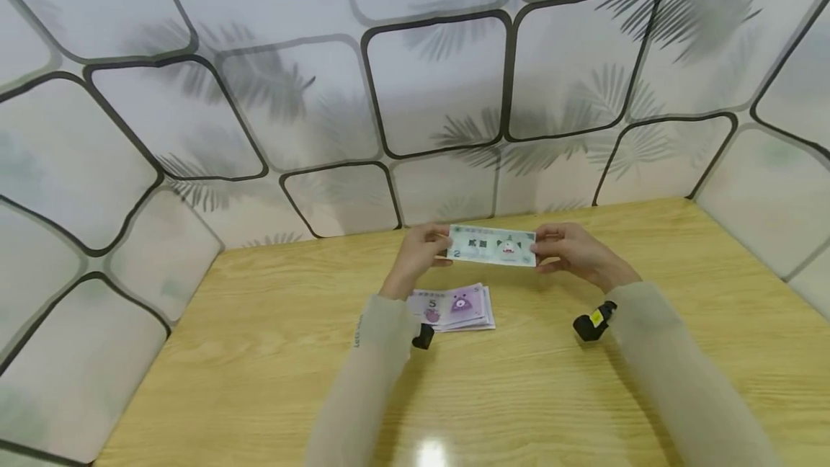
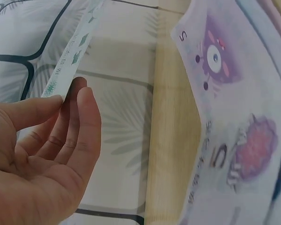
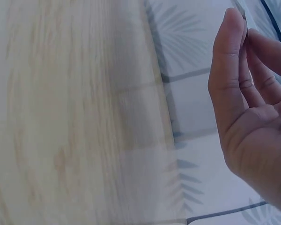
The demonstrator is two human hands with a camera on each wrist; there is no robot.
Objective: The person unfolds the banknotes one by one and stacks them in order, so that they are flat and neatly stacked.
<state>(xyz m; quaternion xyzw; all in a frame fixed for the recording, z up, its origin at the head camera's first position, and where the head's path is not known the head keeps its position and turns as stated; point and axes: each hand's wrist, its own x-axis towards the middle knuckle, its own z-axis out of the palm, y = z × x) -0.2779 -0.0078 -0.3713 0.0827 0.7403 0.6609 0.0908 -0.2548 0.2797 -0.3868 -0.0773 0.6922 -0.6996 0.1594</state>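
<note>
A pale green play banknote (image 1: pixel 491 245) marked 2, with a cartoon creature on it, is stretched flat between both hands above the table. My left hand (image 1: pixel 419 254) pinches its left end between thumb and fingers, and my right hand (image 1: pixel 580 254) pinches the right end. In the left wrist view the note (image 2: pixel 75 54) shows nearly edge-on above the thumb. Below and nearer lies a stack of purple play banknotes (image 1: pixel 457 307) marked 5, its left part hidden behind the left wrist. At the fingertips in the right wrist view, only a sliver of the green note appears.
The wooden table (image 1: pixel 259 366) spreads around the hands. A panelled wall covering (image 1: pixel 441 92) with black outlines and leaf shadows rises at the back and both sides. Each wrist carries a small black camera, the right one (image 1: pixel 591 323) with a yellow mark.
</note>
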